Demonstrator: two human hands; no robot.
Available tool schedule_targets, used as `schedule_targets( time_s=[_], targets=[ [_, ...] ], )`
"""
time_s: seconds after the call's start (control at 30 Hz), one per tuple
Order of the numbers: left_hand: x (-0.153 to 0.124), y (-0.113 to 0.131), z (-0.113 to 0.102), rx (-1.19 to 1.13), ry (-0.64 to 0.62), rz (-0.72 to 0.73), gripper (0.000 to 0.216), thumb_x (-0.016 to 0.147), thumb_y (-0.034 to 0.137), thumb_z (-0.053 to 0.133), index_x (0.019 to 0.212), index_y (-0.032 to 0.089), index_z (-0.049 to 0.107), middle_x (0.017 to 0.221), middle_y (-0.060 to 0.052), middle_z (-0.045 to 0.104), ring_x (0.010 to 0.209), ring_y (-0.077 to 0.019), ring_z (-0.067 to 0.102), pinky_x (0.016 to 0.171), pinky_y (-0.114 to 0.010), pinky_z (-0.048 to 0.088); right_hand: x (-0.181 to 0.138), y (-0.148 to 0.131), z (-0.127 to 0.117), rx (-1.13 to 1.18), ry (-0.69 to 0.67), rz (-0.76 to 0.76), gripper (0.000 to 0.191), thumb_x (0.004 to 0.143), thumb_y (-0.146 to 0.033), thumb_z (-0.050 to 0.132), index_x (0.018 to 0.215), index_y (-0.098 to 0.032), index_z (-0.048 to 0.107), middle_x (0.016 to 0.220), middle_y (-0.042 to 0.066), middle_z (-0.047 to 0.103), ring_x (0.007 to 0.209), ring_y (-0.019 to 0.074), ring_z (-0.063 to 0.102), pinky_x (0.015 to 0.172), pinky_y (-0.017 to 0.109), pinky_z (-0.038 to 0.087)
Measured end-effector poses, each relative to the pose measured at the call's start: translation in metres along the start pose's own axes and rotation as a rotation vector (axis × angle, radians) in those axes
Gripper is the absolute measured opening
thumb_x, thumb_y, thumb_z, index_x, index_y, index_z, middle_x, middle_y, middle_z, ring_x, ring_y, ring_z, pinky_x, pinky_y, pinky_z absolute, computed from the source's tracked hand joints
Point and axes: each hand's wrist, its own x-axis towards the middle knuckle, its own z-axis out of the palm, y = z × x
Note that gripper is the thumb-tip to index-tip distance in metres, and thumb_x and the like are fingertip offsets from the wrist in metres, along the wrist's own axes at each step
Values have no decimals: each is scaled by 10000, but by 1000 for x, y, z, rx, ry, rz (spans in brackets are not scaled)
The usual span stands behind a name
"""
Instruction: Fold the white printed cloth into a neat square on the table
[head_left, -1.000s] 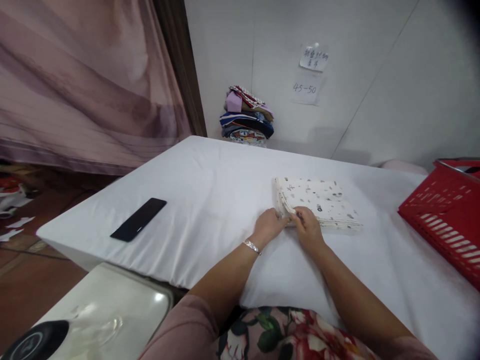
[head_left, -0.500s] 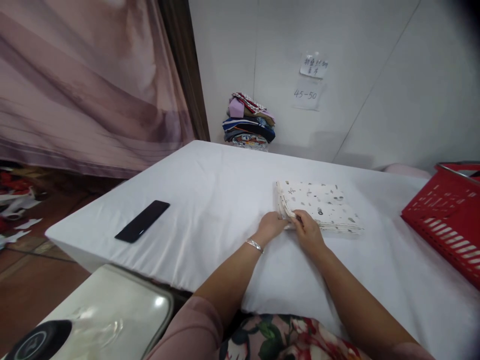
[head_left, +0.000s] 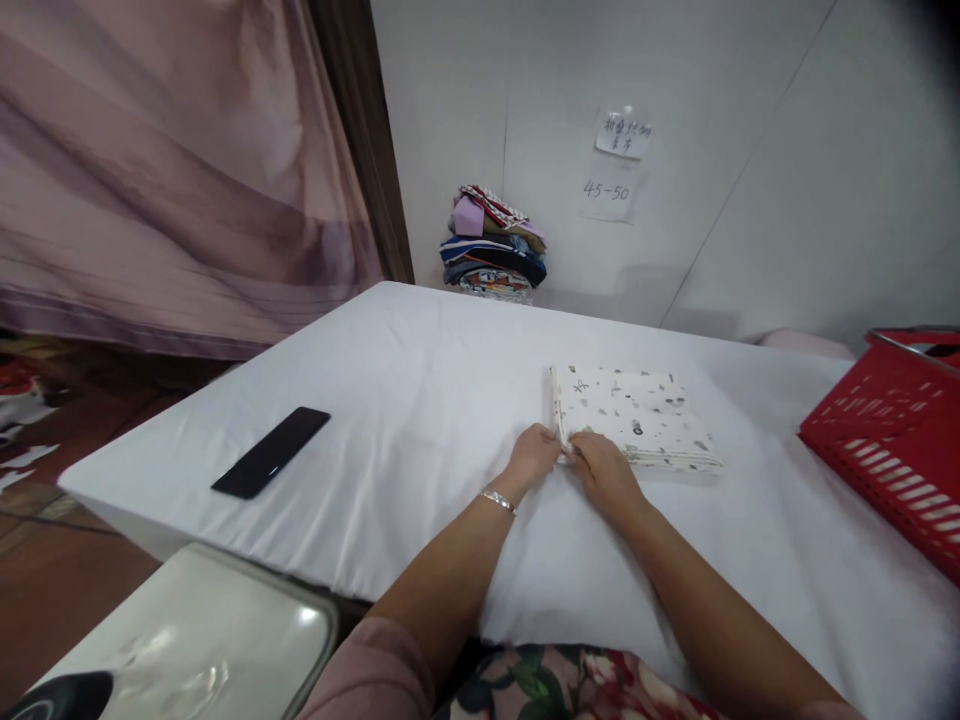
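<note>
A folded white cloth (head_left: 634, 410) with small grey and brown prints lies flat in layers on the white-covered table (head_left: 420, 400). At its near left corner, my left hand (head_left: 534, 452) pinches the edge, a silver bracelet on that wrist. Right beside it, my right hand (head_left: 602, 472) is closed on the same corner, thumb and fingers pressed together on the layers. The fingertips of both hands almost meet there and partly cover the corner.
A black flat phone-like slab (head_left: 272, 452) lies on the table's left. A red plastic basket (head_left: 885, 430) stands at the right. Folded clothes (head_left: 495, 245) are stacked against the back wall. A white stool-like surface (head_left: 225, 620) sits at the near left.
My right hand has dropped slightly to the left, from over the cloth's edge down to its corner. The raised corner layers now lie flatter. The camera view has shifted a little.
</note>
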Motion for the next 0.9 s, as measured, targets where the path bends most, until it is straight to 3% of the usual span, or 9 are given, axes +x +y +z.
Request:
schedule_targets(
  time_s=[0.17, 0.33, 0.47, 0.63, 0.77, 0.9],
  targets=[
    [-1, 2, -2, -65, -14, -4, 139, 737, 156, 583, 866, 167, 534, 527, 71, 511, 418, -71, 463, 441, -188, 343, 0, -1, 3, -25, -13, -4, 201, 901, -191, 415, 989, -168, 595, 999, 126, 645, 941, 245, 576, 820, 411, 479],
    [-5, 7, -4, -157, -35, -29, 206, 809, 327, 574, 929, 168, 523, 569, 56, 531, 422, -65, 483, 441, -179, 365, 1, -4, 2, 0, -13, 20, 218, 891, -180, 429, 1017, -173, 607, 1009, 118, 644, 949, 242, 574, 836, 417, 475],
    [-6, 7, -5, -100, -46, 24, 327, 801, 365, 605, 1028, 162, 485, 616, 54, 548, 415, -57, 471, 436, -179, 365, 2, -6, 0, 68, -25, 34, 220, 895, -209, 452, 1055, -189, 602, 1032, 105, 645, 973, 229, 575, 864, 411, 469],
    [-6, 10, -6, -3, -35, 33, 290, 813, 304, 582, 1035, 147, 482, 605, 44, 563, 423, -65, 478, 441, -180, 360, -5, -2, -11, 69, -71, 39, 350, 886, -262, 485, 1230, -212, 523, 1174, 108, 615, 1097, 228, 544, 956, 450, 420],
    [-3, 12, -7, 42, -28, 23, 280, 820, 295, 549, 1044, 139, 486, 576, 33, 575, 434, -82, 490, 438, -188, 357, -24, 25, -37, -50, -121, 126, 423, 890, -306, 481, 1304, -219, 474, 1266, 109, 575, 1201, 224, 488, 1059, 508, 294],
    [0, 12, -6, 54, -35, 11, 317, 804, 296, 551, 1068, 135, 478, 601, 20, 602, 425, -85, 494, 444, -199, 368, -58, 79, -72, -136, -125, 280, 386, 901, -329, 461, 1267, -226, 526, 1310, 95, 556, 1258, 229, 448, 1067, 535, 264]
  ],
)
